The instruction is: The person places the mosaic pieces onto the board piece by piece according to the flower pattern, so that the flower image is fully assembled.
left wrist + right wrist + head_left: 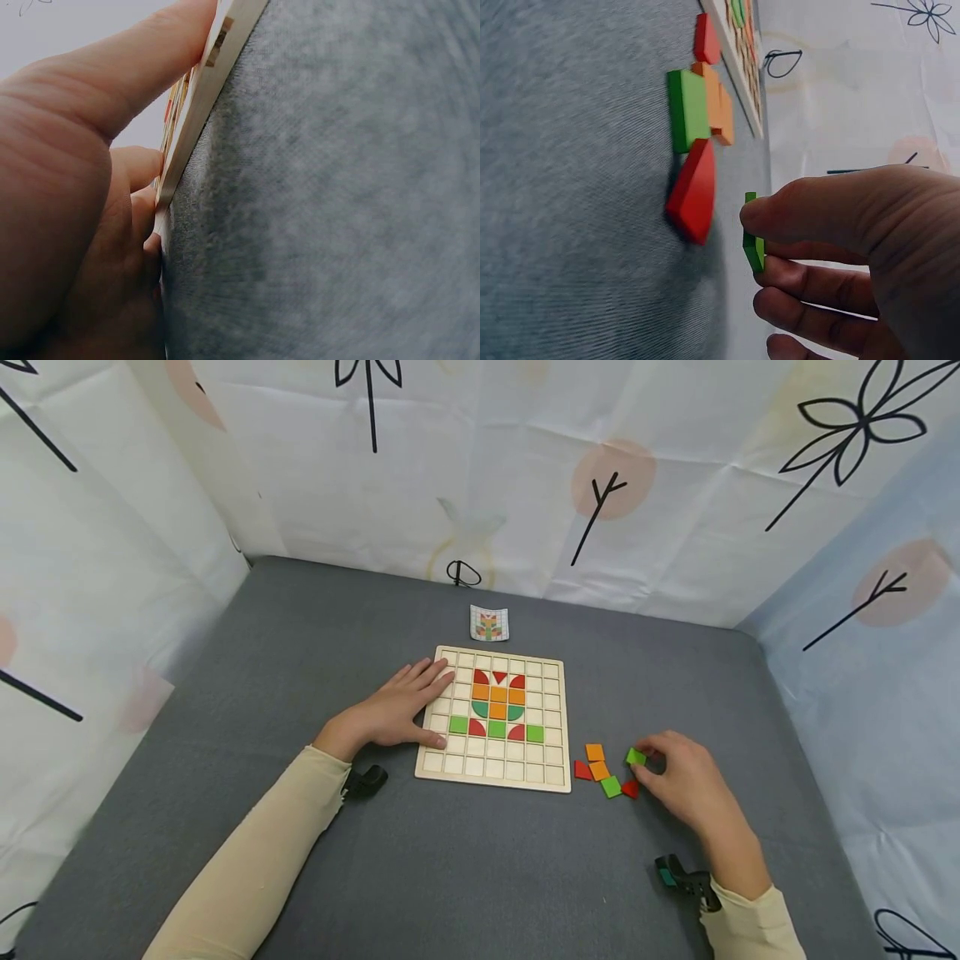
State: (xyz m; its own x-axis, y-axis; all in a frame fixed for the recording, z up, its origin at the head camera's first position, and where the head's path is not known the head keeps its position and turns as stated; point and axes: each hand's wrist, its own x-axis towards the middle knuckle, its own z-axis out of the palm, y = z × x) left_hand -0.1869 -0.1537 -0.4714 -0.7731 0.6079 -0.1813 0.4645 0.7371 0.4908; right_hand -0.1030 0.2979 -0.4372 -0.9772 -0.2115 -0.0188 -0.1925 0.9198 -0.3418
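My left hand (401,703) rests with spread fingers on the left edge of a wooden grid board (495,768); in the left wrist view the thumb (127,67) lies on the board's rim. On the board, red, orange, teal and light green tiles form a pattern in the middle cells. To the right of the board, my right hand (682,777) pinches a green square tile (751,232) between thumb and fingers, raised over the grey cloth. Just left of it lie a green tile (688,111), two orange tiles (595,752) and two red tiles (694,195).
A small picture card (489,623) with a similar tile pattern lies behind the board. Grey cloth (480,868) covers the table. White printed fabric (525,510) hangs behind and on both sides. Each wrist carries a black strap mount (686,877).
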